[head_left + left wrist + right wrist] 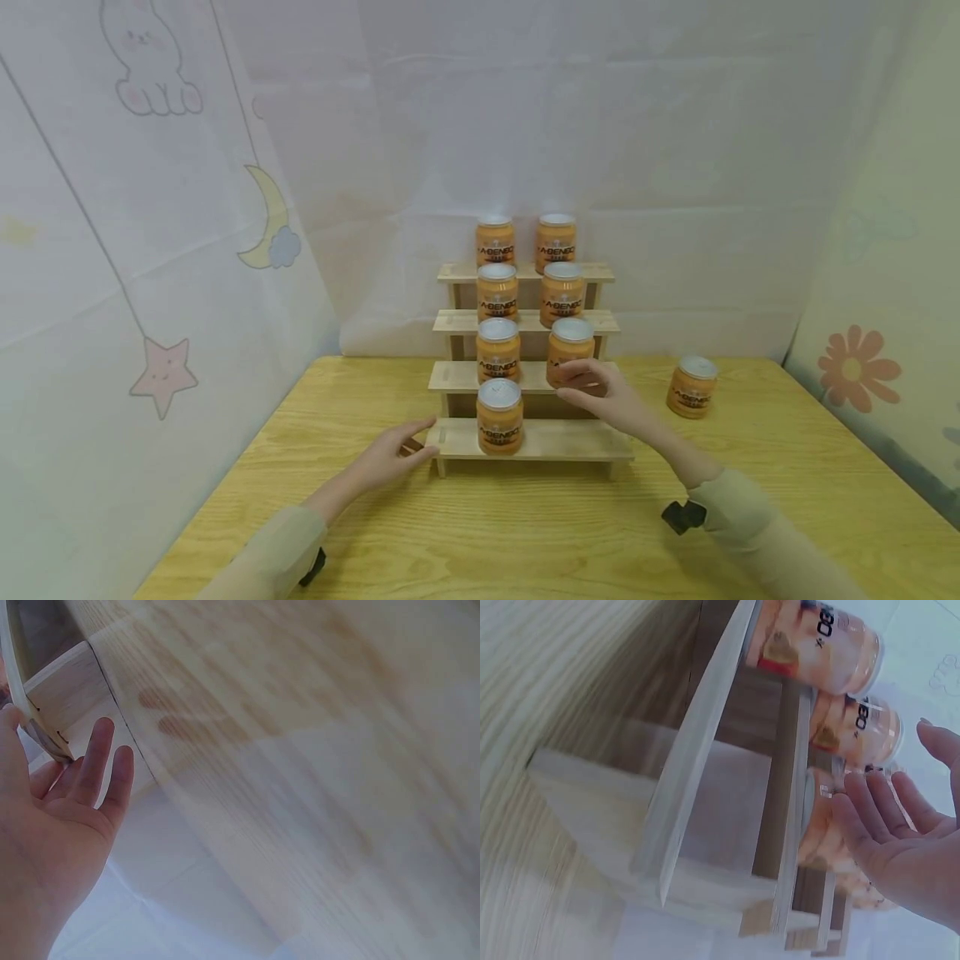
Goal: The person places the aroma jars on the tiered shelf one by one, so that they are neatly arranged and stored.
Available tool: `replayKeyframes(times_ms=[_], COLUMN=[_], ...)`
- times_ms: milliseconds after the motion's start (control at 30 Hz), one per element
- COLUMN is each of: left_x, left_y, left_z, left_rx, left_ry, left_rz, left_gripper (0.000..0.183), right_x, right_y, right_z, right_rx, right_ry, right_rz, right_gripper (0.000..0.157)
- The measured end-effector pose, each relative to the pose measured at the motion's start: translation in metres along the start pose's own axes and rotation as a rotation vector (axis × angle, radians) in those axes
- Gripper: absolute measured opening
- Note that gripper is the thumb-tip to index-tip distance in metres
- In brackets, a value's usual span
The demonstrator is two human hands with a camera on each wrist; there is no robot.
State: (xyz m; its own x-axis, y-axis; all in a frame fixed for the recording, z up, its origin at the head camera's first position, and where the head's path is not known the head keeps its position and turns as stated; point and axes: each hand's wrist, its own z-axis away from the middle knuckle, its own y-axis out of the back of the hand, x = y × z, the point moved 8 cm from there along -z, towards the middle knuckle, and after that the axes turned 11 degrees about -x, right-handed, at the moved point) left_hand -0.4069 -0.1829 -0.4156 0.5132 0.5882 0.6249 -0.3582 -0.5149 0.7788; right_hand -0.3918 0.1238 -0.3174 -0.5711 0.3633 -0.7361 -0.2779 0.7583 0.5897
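A four-step wooden rack (577,437) carries orange cans with silver lids. The lowest step holds one can (499,425) toward its left; each of the three higher steps holds two. My left hand (393,457) touches the left end of the lowest step, and in the left wrist view its fingers (94,761) are fairly straight around the board's end. My right hand (600,393) is right at the front of the right-hand can (572,337) on the second step, overlapping its lower part. In the right wrist view its relaxed fingers (885,802) are spread beside that can.
Another orange can (692,387) stands upright on the wooden table (480,533), right of the rack. Behind the rack hangs a pale cloth (675,167). Cartoon-printed cloth flanks the table on both sides.
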Motion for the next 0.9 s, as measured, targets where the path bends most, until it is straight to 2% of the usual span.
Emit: replayKeyframes(times_ms=[133,267,567,800,900], left_x=[0.0,0.0,-0.001,0.0,0.001], left_y=[0.0,0.001,0.0,0.0,0.0], left_z=[0.001,0.002,0.001,0.002,0.001], left_rx=[0.003,0.006,0.004,-0.002,-0.004], left_ry=[0.004,0.016,0.013,0.01,0.003], left_rz=[-0.003,0.002,0.002,0.01,0.008], left_gripper=[0.064,0.064,0.064,0.065,0.065], right_x=[0.008,0.017,0.045,0.066,0.073], right_y=[0.013,0.03,0.077,0.102,0.109], right_z=[0.01,0.019,0.039,0.053,0.06], right_rx=[0.0,0.051,0.257,0.295,0.308], right_ry=[-0.083,-0.154,-0.196,-0.232,-0.281], right_rz=[-0.016,0.003,0.143,0.107,0.116], right_gripper=[0.038,0.04,0.043,0.051,0.059])
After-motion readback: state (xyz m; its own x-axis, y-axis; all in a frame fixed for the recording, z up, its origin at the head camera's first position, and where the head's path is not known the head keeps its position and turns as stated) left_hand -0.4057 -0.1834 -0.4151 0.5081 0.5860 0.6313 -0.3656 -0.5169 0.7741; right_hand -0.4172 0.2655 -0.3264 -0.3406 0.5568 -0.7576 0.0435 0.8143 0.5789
